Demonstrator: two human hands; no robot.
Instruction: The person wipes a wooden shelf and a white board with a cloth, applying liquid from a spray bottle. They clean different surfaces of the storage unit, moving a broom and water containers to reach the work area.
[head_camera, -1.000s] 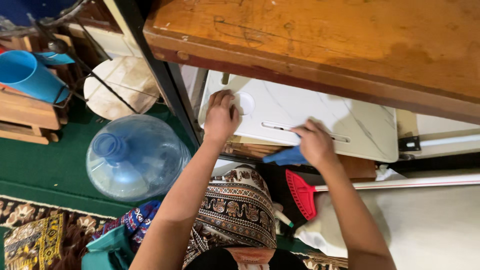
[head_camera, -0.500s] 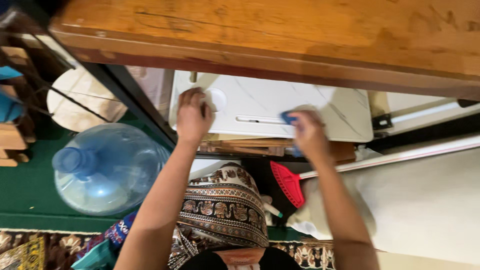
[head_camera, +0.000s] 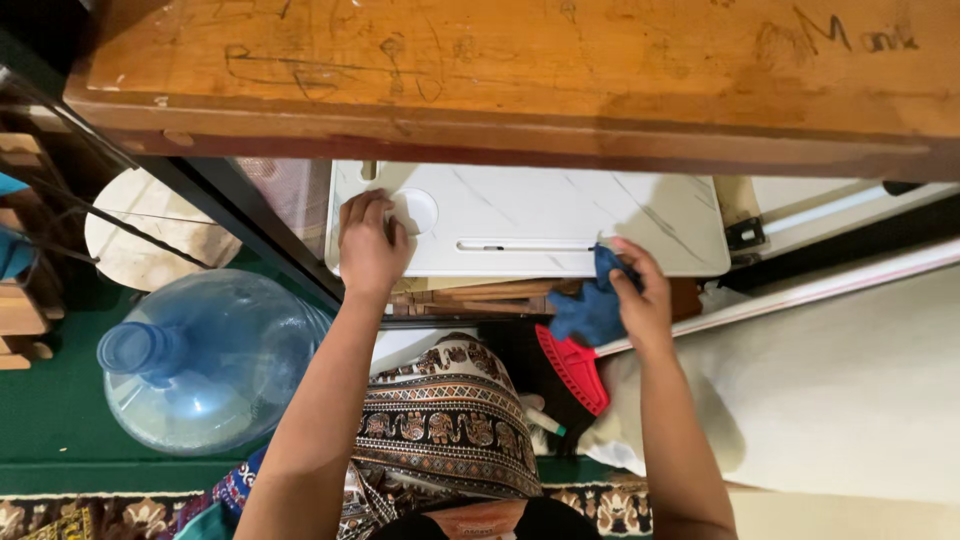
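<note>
Right hand (head_camera: 645, 300) grip closed on a blue cloth (head_camera: 588, 310), pressing it at the near edge of a white lap tray (head_camera: 560, 215), just right of the tray's slot. Left hand (head_camera: 368, 248) lies flat w/ fingers spread, holding nothing, on the tray's near-left corner beside a round cup recess (head_camera: 415, 210). Tray sits under a scratched wooden surface (head_camera: 520, 70) at the far side. Red brush (head_camera: 572, 368) lies near, below the cloth. Big blue water bottle (head_camera: 195, 360) sits left on green floor mat (head_camera: 50, 440). Patterned fabric (head_camera: 440, 425) covers the person's lap.

cloth (head_camera: 582, 312) blue | tray (head_camera: 520, 215) white marble | jug (head_camera: 205, 362) clear blue | brush (head_camera: 572, 368) red | skirt (head_camera: 440, 425) brown paisley
</note>
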